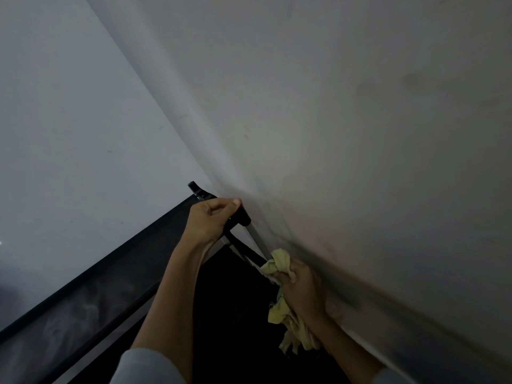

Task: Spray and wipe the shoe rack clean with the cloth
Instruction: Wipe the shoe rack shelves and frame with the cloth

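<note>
Right hand (pixel 300 284) fingers curled tight round a bunched yellow-green cloth (pixel 279 263), pressing the wad against the lower end of a silver upright tube (pixel 257 239) of the shoe rack (pixel 91 297). Loose tail of cloth hangs below the fist toward the wrist. Left hand (pixel 212 220) fingers and thumb wrapped round the black corner joint (pixel 243 214) at the top of that tube, apparently bracing the frame. Both forearms reach in from the bottom edge, pale sleeves at the cuffs.

Rack sits in the room corner, its dark fabric shelf running down-left along the left wall (pixel 69 120); the tube being wiped lies just beside the right wall (pixel 360 120). A second black connector pokes up behind the left hand.

Step in hand: wiping phase, working a frame pole. No spray bottle in view. Dim light and blur, so I can't tell whether the tube is wet or how much of the rack is already clean.

Next move likely calls for sliding the cloth along the tube toward the joint, keeping the left-hand brace, minding knuckles against the wall.
</note>
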Tool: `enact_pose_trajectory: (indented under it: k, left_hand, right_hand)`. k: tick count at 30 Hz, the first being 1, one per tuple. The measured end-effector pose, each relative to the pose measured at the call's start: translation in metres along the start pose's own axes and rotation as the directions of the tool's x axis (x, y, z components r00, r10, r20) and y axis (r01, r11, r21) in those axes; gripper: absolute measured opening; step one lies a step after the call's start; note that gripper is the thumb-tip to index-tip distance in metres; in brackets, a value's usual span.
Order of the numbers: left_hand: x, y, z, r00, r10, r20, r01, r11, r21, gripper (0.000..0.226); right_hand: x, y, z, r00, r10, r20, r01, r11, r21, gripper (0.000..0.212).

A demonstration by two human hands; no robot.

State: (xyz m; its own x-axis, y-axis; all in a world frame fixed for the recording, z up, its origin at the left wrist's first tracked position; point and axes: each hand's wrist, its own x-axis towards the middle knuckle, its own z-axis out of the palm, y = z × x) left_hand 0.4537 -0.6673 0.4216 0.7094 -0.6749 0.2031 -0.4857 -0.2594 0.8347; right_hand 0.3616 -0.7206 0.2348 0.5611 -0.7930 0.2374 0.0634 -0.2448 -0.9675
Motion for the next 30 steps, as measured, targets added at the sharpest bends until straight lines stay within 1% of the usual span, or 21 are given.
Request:
enact_pose_trajectory:
  k: [2, 3, 5, 6, 7, 8, 10, 12, 14, 15, 16, 17, 18, 20, 21, 22, 24, 26, 27, 30]
  left_hand:
    - [-0.002, 0.0, 0.001, 0.999, 0.018, -0.029, -0.018, 1.0, -0.001, 0.019]
    - [-0.006, 0.0, 0.003, 0.998, 0.028, -0.05, -0.028, 1.0, -0.002, 0.02]
    - [-0.014, -0.001, 0.008, 0.994, 0.059, -0.097, -0.058, 0.998, 0.02, 0.024]
    - [-0.017, -0.002, 0.01, 0.99, 0.08, -0.116, -0.076, 0.996, 0.038, 0.025]
    - [-0.019, -0.003, 0.012, 0.987, 0.098, -0.131, -0.09, 0.994, 0.063, 0.027]
    - [-0.021, -0.003, 0.014, 0.985, 0.108, -0.135, -0.094, 0.99, 0.104, 0.028]
    - [-0.028, -0.002, 0.016, 0.986, 0.125, -0.108, -0.097, 0.968, 0.233, 0.032]
    - [-0.044, -0.005, 0.021, 0.976, 0.201, -0.082, -0.166, 0.934, 0.315, 0.042]
    - [-0.068, -0.012, 0.027, 0.945, 0.312, -0.096, -0.267, 0.907, 0.327, 0.048]
    - [-0.078, -0.018, 0.031, 0.934, 0.344, -0.1, -0.295, 0.898, 0.327, 0.048]
    - [-0.086, -0.027, 0.033, 0.934, 0.346, -0.092, -0.299, 0.896, 0.328, 0.047]
    - [-0.091, -0.038, 0.035, 0.946, 0.316, -0.075, -0.278, 0.906, 0.32, 0.046]
    - [-0.093, -0.049, 0.036, 0.962, 0.267, -0.055, -0.239, 0.923, 0.301, 0.045]
    - [-0.094, -0.067, 0.037, 0.989, 0.144, -0.015, -0.137, 0.965, 0.223, 0.043]
    - [-0.093, -0.076, 0.039, 0.996, 0.086, -0.006, -0.083, 0.98, 0.181, 0.042]
    - [-0.091, -0.082, 0.041, 0.999, 0.036, -0.005, -0.034, 0.989, 0.142, 0.04]
    - [-0.088, -0.099, 0.048, 0.999, -0.04, -0.01, 0.041, 0.996, 0.081, 0.038]
    - [-0.084, -0.115, 0.054, 0.996, -0.08, 0.027, 0.078, 0.995, 0.063, 0.04]
    - [-0.083, -0.122, 0.056, 0.994, -0.087, 0.066, 0.083, 0.994, 0.073, 0.043]
    - [-0.076, -0.133, 0.062, 0.982, -0.068, 0.179, 0.049, 0.993, 0.108, 0.051]
  right_hand:
    - [-0.005, 0.004, 0.003, 0.998, -0.06, -0.028, 0.058, 0.998, -0.039, 0.015]
    - [-0.006, 0.01, 0.007, 0.994, -0.082, -0.068, 0.072, 0.987, -0.146, 0.013]
    - [-0.008, 0.024, 0.02, 0.991, -0.075, -0.113, 0.041, 0.959, -0.279, 0.016]
    - [-0.009, 0.027, 0.024, 0.991, -0.062, -0.119, 0.023, 0.954, -0.3, 0.014]
    - [-0.013, 0.026, 0.024, 0.993, -0.028, -0.113, -0.009, 0.948, -0.319, 0.007]
    - [-0.02, 0.023, 0.02, 0.993, 0.017, -0.119, -0.056, 0.942, -0.331, 0.004]
    - [-0.037, 0.027, 0.008, 0.97, 0.203, -0.13, -0.236, 0.911, -0.337, 0.01]
    - [-0.055, 0.037, -0.006, 0.943, 0.324, -0.081, -0.333, 0.895, -0.297, 0.011]
    - [-0.066, 0.045, -0.017, 0.937, 0.35, -0.019, -0.343, 0.906, -0.249, 0.01]
    - [-0.068, 0.047, -0.021, 0.936, 0.353, 0.014, -0.34, 0.911, -0.232, 0.019]
    - [-0.067, 0.047, -0.024, 0.94, 0.341, 0.028, -0.326, 0.919, -0.223, 0.027]
    - [-0.066, 0.046, -0.024, 0.95, 0.31, 0.027, -0.298, 0.932, -0.205, 0.03]
    - [-0.064, 0.039, -0.024, 0.968, 0.253, 0.011, -0.246, 0.951, -0.188, 0.026]
    - [-0.058, 0.028, -0.017, 0.993, 0.085, -0.082, -0.097, 0.983, -0.156, 0.006]
    - [-0.053, 0.025, -0.011, 0.988, -0.004, -0.154, -0.02, 0.988, -0.152, 0.004]
    - [-0.048, 0.021, -0.004, 0.976, -0.072, -0.203, 0.039, 0.986, -0.16, 0.007]
    - [-0.037, 0.018, 0.008, 0.958, -0.158, -0.238, 0.115, 0.976, -0.184, 0.008]
    - [-0.024, 0.023, 0.015, 0.952, -0.17, -0.254, 0.137, 0.98, -0.143, 0.003]
    - [-0.018, 0.029, 0.017, 0.954, -0.146, -0.261, 0.122, 0.987, -0.108, 0.004]
    - [-0.007, 0.047, 0.022, 0.976, -0.04, -0.215, 0.041, 0.999, -0.001, 0.006]
